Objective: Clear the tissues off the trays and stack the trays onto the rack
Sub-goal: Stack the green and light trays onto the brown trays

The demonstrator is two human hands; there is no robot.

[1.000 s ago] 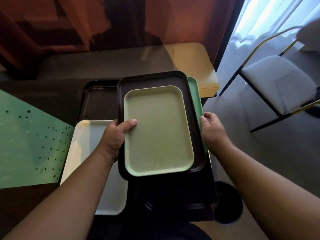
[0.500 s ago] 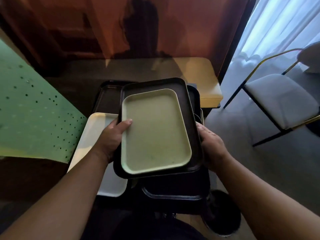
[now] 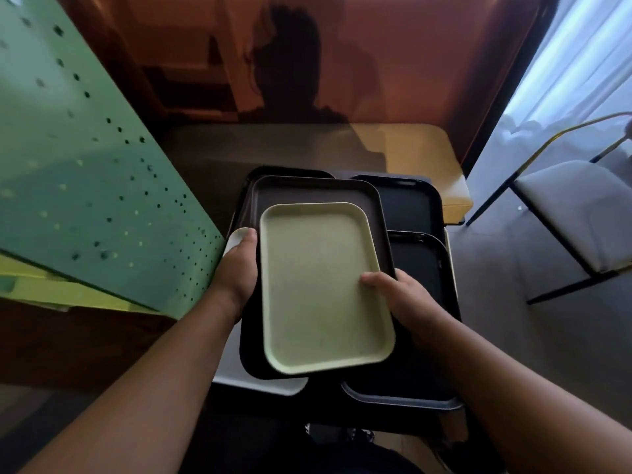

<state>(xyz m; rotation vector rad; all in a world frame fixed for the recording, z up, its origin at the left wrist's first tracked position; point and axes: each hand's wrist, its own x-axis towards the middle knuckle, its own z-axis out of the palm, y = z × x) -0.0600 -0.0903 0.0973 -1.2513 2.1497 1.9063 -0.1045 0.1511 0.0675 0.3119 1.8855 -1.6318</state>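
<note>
A pale green tray [image 3: 321, 289] lies on top of a larger dark brown tray [image 3: 318, 193], and I hold both above the table. My left hand [image 3: 237, 268] grips the stack's left edge, thumb on the green tray's rim. My right hand [image 3: 402, 295] grips the right edge, thumb resting on the green tray. Under the stack lie a white tray [image 3: 236, 239] at the left and two black trays, one at the right [image 3: 424, 268] and one behind it [image 3: 407, 206]. No tissues show on any tray.
A green perforated panel [image 3: 89, 186] stands at the left. Behind the trays is a brown table top with a yellow end [image 3: 420, 148]. A white-cushioned chair with a black and gold frame [image 3: 574, 213] stands on the grey floor at the right.
The stack of two trays has shifted left over the white tray. My right thumb has come up onto the green tray. The view has turned, bringing the green panel nearer.
</note>
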